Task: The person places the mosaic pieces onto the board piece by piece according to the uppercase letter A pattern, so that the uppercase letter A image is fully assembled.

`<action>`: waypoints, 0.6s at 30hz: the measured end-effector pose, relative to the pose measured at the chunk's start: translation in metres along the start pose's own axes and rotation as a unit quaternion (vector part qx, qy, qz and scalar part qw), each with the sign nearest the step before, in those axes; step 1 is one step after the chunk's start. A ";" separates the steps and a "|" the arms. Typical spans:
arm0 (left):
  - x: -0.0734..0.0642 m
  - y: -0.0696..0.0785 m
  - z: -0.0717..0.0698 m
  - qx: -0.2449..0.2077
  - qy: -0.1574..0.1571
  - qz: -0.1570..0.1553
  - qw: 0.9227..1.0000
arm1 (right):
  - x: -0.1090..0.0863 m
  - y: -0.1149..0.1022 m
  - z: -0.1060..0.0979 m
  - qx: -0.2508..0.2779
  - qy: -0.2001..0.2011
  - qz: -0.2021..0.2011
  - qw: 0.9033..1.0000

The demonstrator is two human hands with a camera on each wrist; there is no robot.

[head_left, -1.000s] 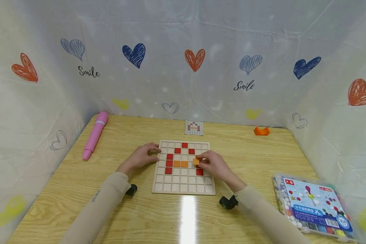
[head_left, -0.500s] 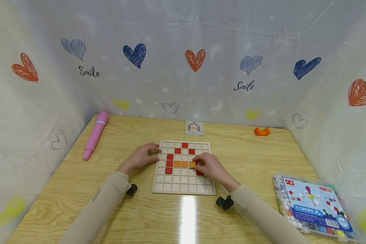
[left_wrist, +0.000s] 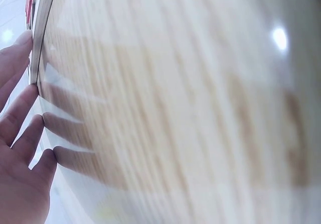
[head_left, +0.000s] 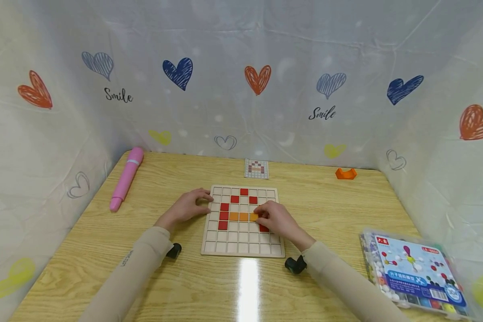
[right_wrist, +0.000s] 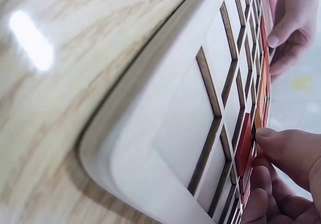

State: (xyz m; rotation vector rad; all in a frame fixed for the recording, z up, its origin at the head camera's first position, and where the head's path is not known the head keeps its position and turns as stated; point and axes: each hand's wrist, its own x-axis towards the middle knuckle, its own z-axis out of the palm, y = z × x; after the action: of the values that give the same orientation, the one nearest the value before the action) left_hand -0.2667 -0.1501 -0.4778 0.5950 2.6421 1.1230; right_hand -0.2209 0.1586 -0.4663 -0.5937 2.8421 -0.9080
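Note:
A square wooden grid board lies flat on the table. Red tiles sit in several of its cells, forming a peaked outline. Two orange tiles fill neighbouring cells between the red sides. At the right end of that row, my right hand pinches another orange tile at its cell; the fingers partly hide it and nearby red tiles. The right wrist view has the thumb on this orange tile, beside a red tile. My left hand touches the board's left edge with extended fingers.
Behind the board lies a small pattern card. A pink microphone-shaped object is at the far left, an orange notched piece at the back right. A clear box of molecular model parts stands at the right. A printed curtain surrounds the table.
My right hand has moved slightly left and brought the orange tile down to the cell beside the other two. The left hand has stayed at the board's edge.

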 end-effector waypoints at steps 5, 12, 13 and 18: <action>0.000 0.001 0.000 0.002 0.000 0.000 1.000 | 0.002 0.000 0.000 -0.016 -0.005 -0.011 1.000; 0.002 0.001 0.000 -0.001 -0.001 -0.004 1.000 | 0.005 0.000 0.001 -0.033 -0.010 -0.017 0.999; 0.002 0.001 0.000 -0.002 -0.001 -0.003 1.000 | 0.005 0.000 0.001 -0.033 -0.010 -0.016 0.999; 0.002 0.000 0.000 0.000 -0.001 -0.001 1.000 | 0.004 0.000 0.001 -0.029 -0.011 -0.010 0.999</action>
State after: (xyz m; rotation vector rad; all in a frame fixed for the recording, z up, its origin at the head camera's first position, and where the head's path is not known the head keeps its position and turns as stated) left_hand -0.2682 -0.1495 -0.4774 0.5940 2.6410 1.1218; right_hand -0.2245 0.1563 -0.4669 -0.6359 2.8564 -0.8189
